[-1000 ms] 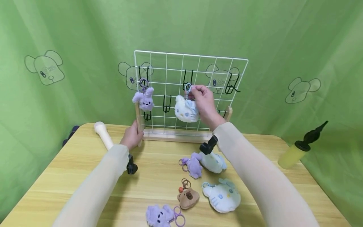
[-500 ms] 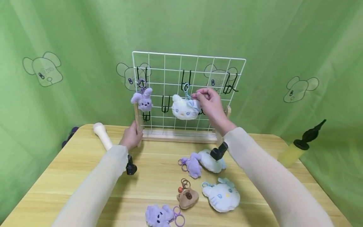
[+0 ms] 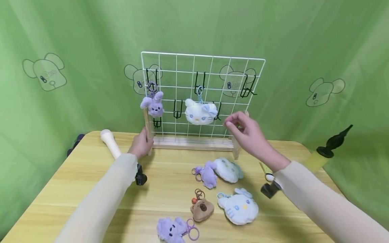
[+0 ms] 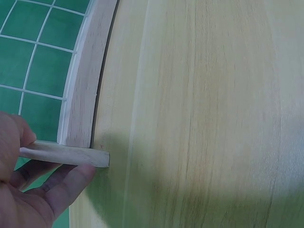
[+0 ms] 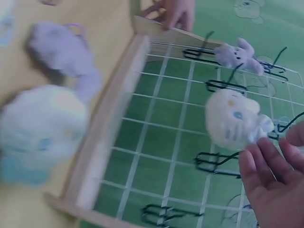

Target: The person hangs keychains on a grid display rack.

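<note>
My left hand (image 3: 141,144) grips the wooden side leg (image 4: 66,154) of a white wire grid rack (image 3: 191,145). In the left wrist view, thumb and fingers lie on both sides of that leg. A white cat plush keychain (image 3: 197,114) with a blue bow hangs by its ring from a black hook (image 3: 199,78) in the grid's upper middle. My right hand (image 3: 247,133) holds nothing; its fingers are loosely bent, to the right of the plush and in front of the rack's right side. At the upper left hangs a purple bunny plush keychain (image 3: 155,107).
Several keychains lie on the table: purple plushes (image 3: 209,175), white cat plushes (image 3: 240,209) and a brown animal plush (image 3: 202,210). A white microphone (image 3: 110,143) is at left. A yellow hand pump (image 3: 314,160) and a shuttlecock (image 3: 268,175) are at right. Further hooks (image 3: 177,109) stick out.
My right hand has let go of the white cat plush keychain's ring and moved right and down, away from it. The plush now hangs on the hook. My left hand stays on the leg.
</note>
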Motion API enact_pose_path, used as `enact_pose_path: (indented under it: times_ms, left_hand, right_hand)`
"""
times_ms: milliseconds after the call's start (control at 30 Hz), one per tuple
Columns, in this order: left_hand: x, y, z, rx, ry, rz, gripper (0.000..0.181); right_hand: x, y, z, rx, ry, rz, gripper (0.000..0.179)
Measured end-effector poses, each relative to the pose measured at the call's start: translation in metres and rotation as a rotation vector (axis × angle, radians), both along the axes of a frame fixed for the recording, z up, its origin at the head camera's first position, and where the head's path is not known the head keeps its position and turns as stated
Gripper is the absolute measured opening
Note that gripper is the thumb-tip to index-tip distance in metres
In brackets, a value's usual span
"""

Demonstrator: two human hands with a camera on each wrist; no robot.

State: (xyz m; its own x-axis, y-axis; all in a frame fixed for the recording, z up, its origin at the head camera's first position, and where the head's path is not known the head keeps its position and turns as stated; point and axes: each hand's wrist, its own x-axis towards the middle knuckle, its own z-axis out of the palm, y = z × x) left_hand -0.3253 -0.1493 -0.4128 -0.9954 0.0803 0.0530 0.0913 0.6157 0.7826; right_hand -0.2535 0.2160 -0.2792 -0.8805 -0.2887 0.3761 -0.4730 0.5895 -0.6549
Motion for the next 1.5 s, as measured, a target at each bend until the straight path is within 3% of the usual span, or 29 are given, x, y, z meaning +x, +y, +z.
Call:
enact_pose_path:
  times_ms: [233,433,567,700,1000,1267,1500]
  left_hand:
    - [-0.002,-0.003,-0.001,-0.018,0.012,0.005,0.057]
    - [-0.003,-0.001,-0.003,-0.002,-0.014,0.002,0.055]
    - [-0.004,0.000,-0.001,-0.005,-0.002,0.004,0.056]
    - [-0.002,0.000,0.000,-0.007,-0.002,0.003,0.057]
    - [0.000,-0.001,0.000,-0.017,0.013,0.000,0.056]
    - [0.000,-0.002,-0.004,-0.002,0.000,0.005,0.058]
    - [0.000,0.001,-0.001,-0.017,0.023,0.002,0.055]
  right_hand:
    - [0.028,0.024,-0.050,0.178,-0.160,0.219,0.013]
    - [0.048,0.032,-0.095,0.289,-0.301,0.331,0.011]
    - [0.053,0.032,-0.114,0.311,-0.392,0.387,0.015]
    - [0.055,0.029,-0.118,0.328,-0.425,0.402,0.021]
    - [0.062,0.012,-0.112,0.412,-0.412,0.350,0.016]
    - [0.063,0.004,-0.115,0.414,-0.480,0.343,0.024]
    - [0.064,0.007,-0.117,0.380,-0.438,0.336,0.021]
